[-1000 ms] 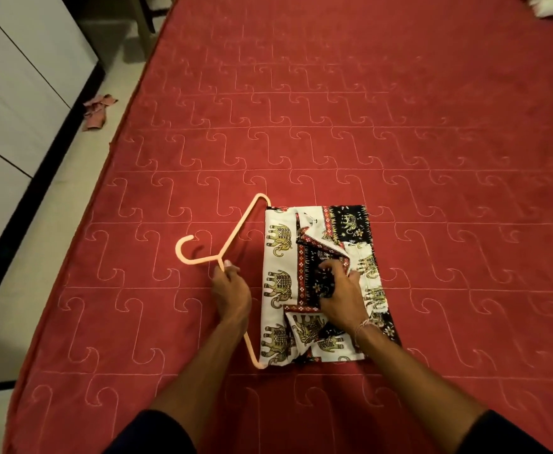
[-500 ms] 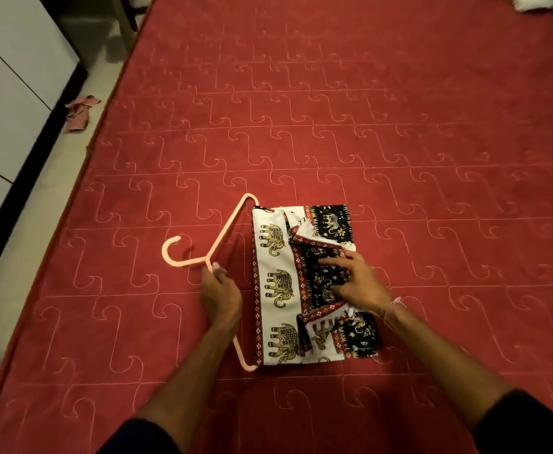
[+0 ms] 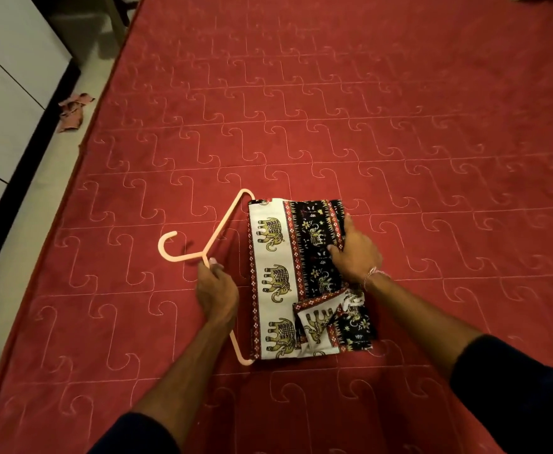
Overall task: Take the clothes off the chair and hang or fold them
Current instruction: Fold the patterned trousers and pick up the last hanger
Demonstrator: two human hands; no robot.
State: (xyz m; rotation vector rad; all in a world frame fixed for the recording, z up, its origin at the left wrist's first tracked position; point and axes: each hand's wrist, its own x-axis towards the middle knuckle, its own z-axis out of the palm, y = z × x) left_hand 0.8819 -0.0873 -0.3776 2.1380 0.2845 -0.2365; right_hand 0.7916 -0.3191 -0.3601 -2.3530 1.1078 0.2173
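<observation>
Now flattened: the right hand (image 3: 355, 253) has slid outward, palm open, smoothing the elephant-print cloth (image 3: 301, 276) draped over the hanger (image 3: 216, 237) on the bed (image 3: 432, 126). The left hand (image 3: 217, 290) stays closed on the hanger; hanging seems near.

Folded cloth (image 3: 278, 280) with an elephant print, white panel with gold elephants, black and red floral band beside it, lies flat under my right grip (image 3: 355, 253), which presses its black band. Near corner is flipped up and rumpled. It's draped over a peach plastic hanger (image 3: 222, 224), flat too, hook pointing away from the cloth; my left grip (image 3: 216, 286) closes around its neck.
</observation>
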